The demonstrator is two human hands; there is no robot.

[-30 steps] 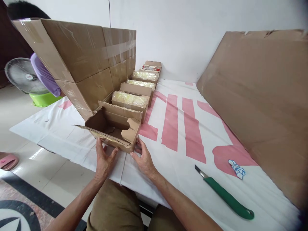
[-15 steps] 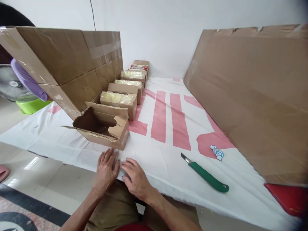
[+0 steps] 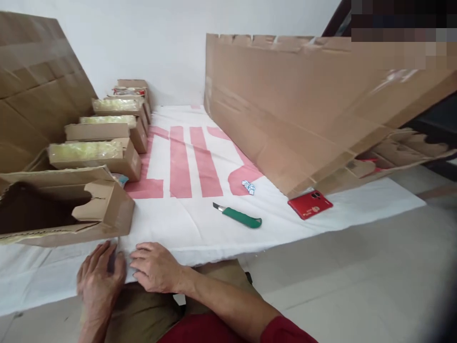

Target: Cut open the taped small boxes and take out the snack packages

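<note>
My left hand [image 3: 100, 278] and my right hand [image 3: 156, 267] lie flat, fingers spread, on the near edge of the white cloth with pink bars [image 3: 200, 224]. Neither holds anything. Just beyond them lies an open, torn cardboard box [image 3: 107, 214], empty as far as I can see. Behind it runs a row of small boxes filled with pale yellow packets [image 3: 85, 151]. A green-handled utility knife [image 3: 240, 217] lies on the cloth to the right of my right hand, apart from it.
A large flattened cardboard sheet [image 3: 285, 114] leans along the right side. A red phone [image 3: 310, 205] lies at its foot, and a small white-blue wad [image 3: 249, 186] is near the knife. Big taped cartons [image 3: 32, 109] stand at the left. Tiled floor [image 3: 357, 276] lies to the right.
My hands let go of the torn box and dropped to the cloth's near edge. My view swung right, bringing the red phone and floor into sight.
</note>
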